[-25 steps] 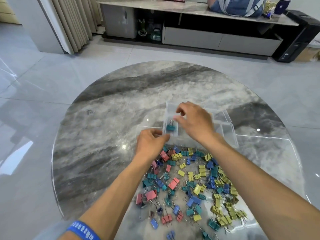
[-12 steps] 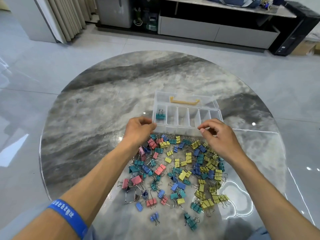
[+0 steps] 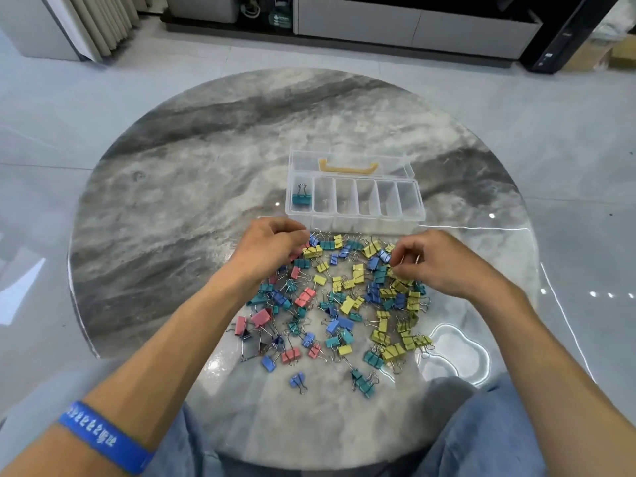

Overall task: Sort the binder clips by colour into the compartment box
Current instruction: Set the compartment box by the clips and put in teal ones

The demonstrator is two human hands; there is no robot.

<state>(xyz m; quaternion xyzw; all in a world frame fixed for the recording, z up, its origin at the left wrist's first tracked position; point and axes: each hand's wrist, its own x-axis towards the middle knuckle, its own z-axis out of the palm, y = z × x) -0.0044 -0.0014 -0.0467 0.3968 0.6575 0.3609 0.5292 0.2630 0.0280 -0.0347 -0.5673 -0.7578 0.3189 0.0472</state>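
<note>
Where the round marble table (image 3: 192,187) meets the person's lap, stock stands as follows: one loose pile of binder clips (image 3: 339,301) in pink, yellow, blue and teal, spread across the near half of the tabletop, pink mostly toward the left, yellow mostly toward the right. One clear compartment box (image 3: 354,220), lid open and lying back behind it with a yellow handle (image 3: 348,167) on it, sits just beyond the pile, touching its far edge. Six compartments in a row; the leftmost holds a single teal clip (image 3: 301,197) lying with its wire arms pointing away; the other five show nothing inside. Left hand (image 3: 272,246), palm down with fingers curled, rests on the pile's far-left corner over pink clips; whether it grips one cannot be told. Right hand (image 3: 444,263), fingers bent and drawn together at the tips, sits on the yellow clips at the pile's far right, possibly pinching one. Blue wristband (image 3: 103,438) on the left forearm.
</note>
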